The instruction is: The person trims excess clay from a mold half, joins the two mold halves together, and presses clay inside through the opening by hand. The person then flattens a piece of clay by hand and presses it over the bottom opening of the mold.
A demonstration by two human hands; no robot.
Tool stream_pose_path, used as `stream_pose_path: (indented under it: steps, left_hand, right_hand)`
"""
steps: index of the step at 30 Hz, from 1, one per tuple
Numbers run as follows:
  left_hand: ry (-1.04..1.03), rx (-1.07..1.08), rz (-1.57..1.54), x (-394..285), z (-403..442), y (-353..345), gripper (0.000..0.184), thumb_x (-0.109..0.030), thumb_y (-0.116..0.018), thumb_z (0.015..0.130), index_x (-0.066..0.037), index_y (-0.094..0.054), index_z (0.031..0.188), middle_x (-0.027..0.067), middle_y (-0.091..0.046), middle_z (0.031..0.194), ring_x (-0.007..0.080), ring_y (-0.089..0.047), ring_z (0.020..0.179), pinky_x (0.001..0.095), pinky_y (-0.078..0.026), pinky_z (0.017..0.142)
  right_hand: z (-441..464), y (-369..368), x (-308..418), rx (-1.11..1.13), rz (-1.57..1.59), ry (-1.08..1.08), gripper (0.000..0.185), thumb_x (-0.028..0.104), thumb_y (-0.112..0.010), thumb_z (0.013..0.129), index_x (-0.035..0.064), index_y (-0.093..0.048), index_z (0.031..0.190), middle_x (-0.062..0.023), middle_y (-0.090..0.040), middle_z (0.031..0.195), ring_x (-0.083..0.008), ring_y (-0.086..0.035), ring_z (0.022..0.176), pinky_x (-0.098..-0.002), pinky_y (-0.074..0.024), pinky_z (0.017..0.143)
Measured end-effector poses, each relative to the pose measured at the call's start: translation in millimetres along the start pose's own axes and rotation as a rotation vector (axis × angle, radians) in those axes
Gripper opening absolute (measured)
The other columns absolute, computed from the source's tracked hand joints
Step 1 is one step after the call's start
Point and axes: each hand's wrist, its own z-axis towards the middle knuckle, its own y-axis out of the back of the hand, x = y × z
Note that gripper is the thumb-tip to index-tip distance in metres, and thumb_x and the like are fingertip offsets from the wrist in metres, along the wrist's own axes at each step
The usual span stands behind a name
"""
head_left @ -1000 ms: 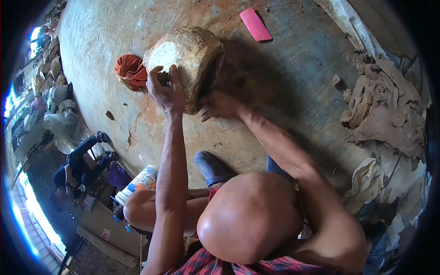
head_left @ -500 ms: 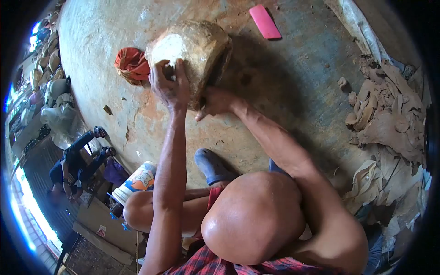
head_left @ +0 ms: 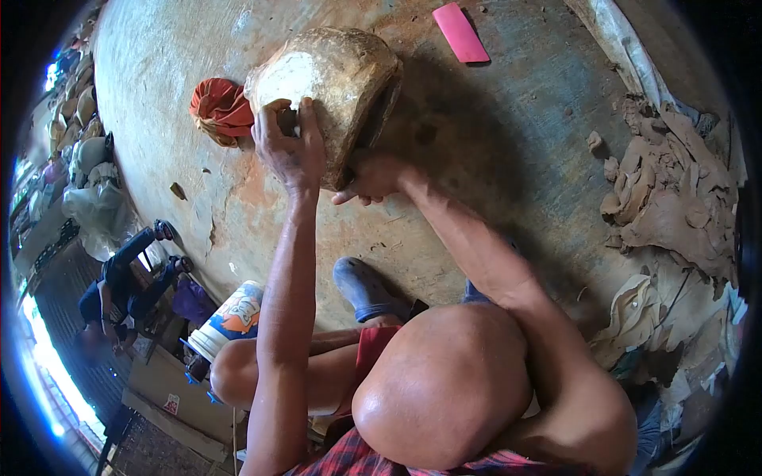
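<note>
A round, rough, brown and whitish hollow form (head_left: 341, 67) is tilted on its side, its dark opening facing right. My left hand (head_left: 292, 151) lies on its near left side, thumb and fingers spread around a dark hole or gap. At the lower rim of the opening is my right hand (head_left: 373, 176), some of its fingers hidden inside or behind the rim. A red cloth bundle (head_left: 222, 109) touches or nearly touches the form's left end. Farther right on the floor lies a pink flat rectangular piece (head_left: 461, 33).
Torn clay sheets and lumps (head_left: 675, 190) lie at the right. A printed white bucket (head_left: 234, 317) stands beside my knee. Another person (head_left: 127, 278) sits at the left, near plastic bags (head_left: 95, 208) and piled objects. My shoe (head_left: 363, 289) is on the floor (head_left: 270, 230).
The form sits slightly higher in view and looks tilted a little differently, with both hands still on it. The whole view has shifted slightly.
</note>
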Motion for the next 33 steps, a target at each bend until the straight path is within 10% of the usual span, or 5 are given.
stream_pose_path:
  steps: [24,31,33]
  left_hand:
    - [0.02,0.008,-0.036,-6,2,2,0.026,-0.023,-0.084,0.089,-0.004,-0.068,0.095,0.0128,-0.067,0.087,0.0322,-0.063,0.086,0.0456,-0.048,0.078]
    - [-0.023,-0.002,-0.018,-8,2,0,0.026,-0.023,-0.084,0.089,-0.004,-0.068,0.096,0.0129,-0.067,0.089,0.0332,-0.062,0.086,0.0456,-0.048,0.078]
    - [0.002,-0.006,-0.101,-3,1,0,0.026,-0.023,-0.084,0.089,-0.004,-0.067,0.097,0.0128,-0.066,0.089,0.0338,-0.062,0.086,0.0457,-0.048,0.079]
  right_hand:
    - [-26,-30,-9,-0.305,0.311,0.163,0.034,0.027,-0.091,0.085,0.0066,-0.076,0.108,-0.0029,-0.071,0.079,-0.0077,-0.059,0.058,-0.0275,-0.0481,0.048]
    - [-25,-7,-12,-0.258,-0.064,0.224,0.036,0.025,-0.09,0.085,0.0048,-0.077,0.111,-0.0051,-0.073,0.08,-0.0132,-0.065,0.061,-0.0301,-0.0517,0.051]
    - [-39,-24,-24,-0.775,-0.008,0.362,0.039,0.032,-0.087,0.087,0.0028,-0.077,0.111,-0.0112,-0.077,0.085,-0.023,-0.073,0.069,-0.0395,-0.0588,0.064]
